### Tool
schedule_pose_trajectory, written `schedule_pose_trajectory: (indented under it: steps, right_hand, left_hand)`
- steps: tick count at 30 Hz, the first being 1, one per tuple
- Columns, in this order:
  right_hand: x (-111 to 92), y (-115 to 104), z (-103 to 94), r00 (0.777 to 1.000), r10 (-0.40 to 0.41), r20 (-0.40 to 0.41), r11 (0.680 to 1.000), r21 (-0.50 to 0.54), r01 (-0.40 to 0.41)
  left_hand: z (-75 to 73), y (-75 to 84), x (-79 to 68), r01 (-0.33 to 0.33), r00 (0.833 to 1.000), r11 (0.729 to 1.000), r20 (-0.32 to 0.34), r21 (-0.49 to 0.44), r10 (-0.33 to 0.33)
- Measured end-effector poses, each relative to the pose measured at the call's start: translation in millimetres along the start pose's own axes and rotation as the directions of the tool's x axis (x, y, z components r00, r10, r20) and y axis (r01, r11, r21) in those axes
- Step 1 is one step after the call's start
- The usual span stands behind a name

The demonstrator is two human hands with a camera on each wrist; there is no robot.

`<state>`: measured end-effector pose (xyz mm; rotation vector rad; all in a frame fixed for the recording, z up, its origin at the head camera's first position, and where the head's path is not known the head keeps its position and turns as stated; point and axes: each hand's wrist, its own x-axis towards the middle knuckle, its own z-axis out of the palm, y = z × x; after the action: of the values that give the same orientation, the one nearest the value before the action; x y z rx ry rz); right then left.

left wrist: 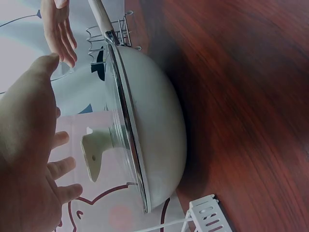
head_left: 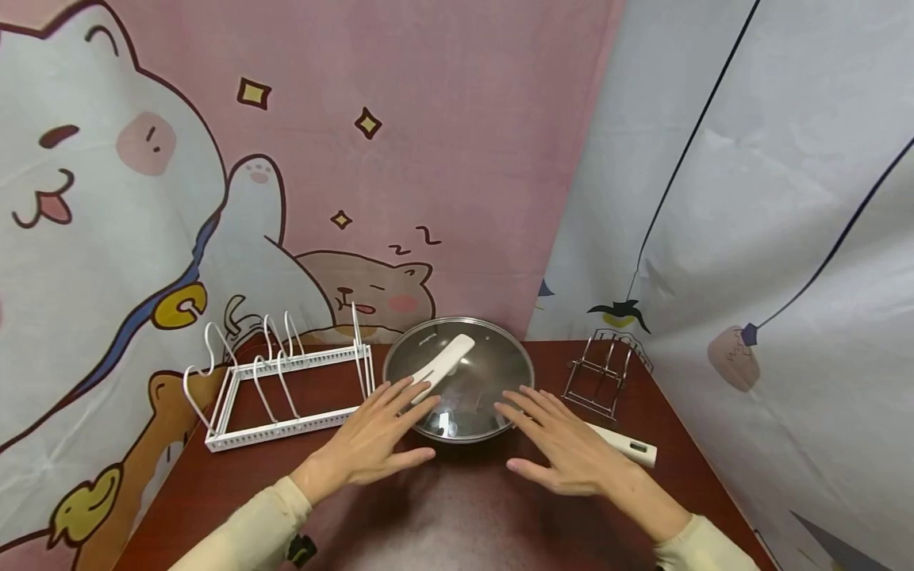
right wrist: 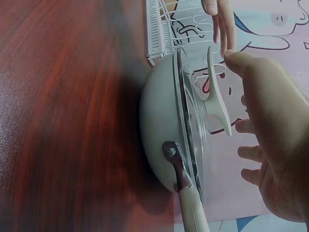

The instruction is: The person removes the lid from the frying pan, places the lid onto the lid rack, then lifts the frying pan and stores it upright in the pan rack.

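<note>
and here we are, with the lidded pan [left wrist: 154, 121] centre stage on the dark red table [head_left: 457, 507]! take its glass lid [head_left: 493, 385] as the clock, seen from the head. the left hand [head_left: 374, 440] hangs at eight o'clock, released, fingers reaching forward, their tips crossing the rim and the near end of the pale lid handle [head_left: 451, 355], which slants up toward one. over at four o'clock, a near mirror image: the right hand [head_left: 571, 448], released too, fingers spread, tips overlapping the rim. both wrist views show it plainly: the hands float above, apart from the lid!

the lid sits snug on the pan, and the pale pan handle [head_left: 645, 453] pokes out beyond the right hand, just short of four. out at nine, just beside the pan, stands the white rack [head_left: 286, 431] with its upright loops; at three, the small metal wire rack [head_left: 600, 370]. and up at twelve, a pink cloth [head_left: 485, 159] of cartoon animals!
</note>
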<state>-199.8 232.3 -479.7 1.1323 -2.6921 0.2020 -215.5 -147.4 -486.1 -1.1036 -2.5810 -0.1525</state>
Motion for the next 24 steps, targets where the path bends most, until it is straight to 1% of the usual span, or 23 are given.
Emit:
schedule_pose_trajectory:
  steps: [4,10,15,24]
  right_hand:
    - [-3.1,1.7,-0.9,1.0,0.016,-0.003,1.0,-0.002,-0.016]
    - [-8.7,4.2,-0.6,0.999,0.042,-0.006,0.999,0.006,-0.041]
    - [-14.4,8.3,0.0,0.998,0.055,-0.021,0.998,-0.01,-0.055]
    - [-22.6,16.0,-3.4,0.995,0.095,-0.035,0.995,0.01,-0.095]
  left_hand:
    - [2.2,1.9,2.4,0.013,1.0,1.0,-0.01,0.002,-0.013]
    - [5.2,1.9,4.6,0.012,1.0,1.0,-0.015,-0.009,-0.012]
    - [6.5,2.0,5.2,0.028,0.999,1.0,-0.018,-0.01,-0.028]
    - [8.4,3.5,10.0,0.059,0.998,0.997,-0.022,-0.045,-0.06]
